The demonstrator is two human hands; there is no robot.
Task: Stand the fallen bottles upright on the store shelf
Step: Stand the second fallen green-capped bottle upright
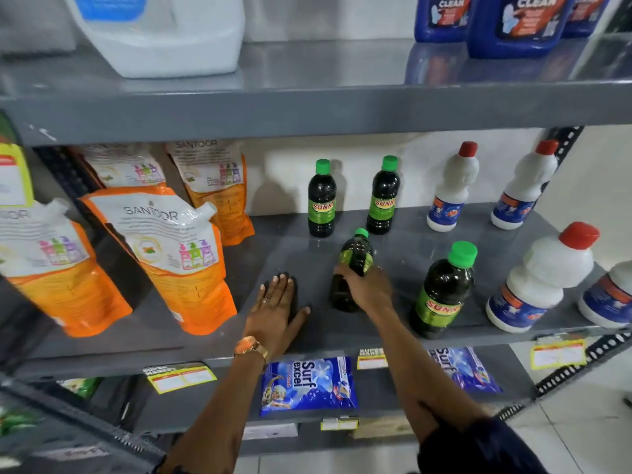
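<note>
A dark bottle with a green cap [354,258] lies on the grey middle shelf [301,254], cap pointing toward the back. My right hand [367,289] is wrapped around its lower body. My left hand [275,311] lies flat on the shelf, fingers spread, just left of that bottle and holding nothing. Three matching dark bottles stand upright: two at the back [321,200] [383,196] and one near the front edge [443,292], right of my right hand.
White bottles with red caps [537,282] stand along the shelf's right side. Orange and white Santoor refill pouches [174,248] lean on the left. Blue jugs [516,25] and a white jug [160,32] sit on the shelf above, detergent packets [307,388] below.
</note>
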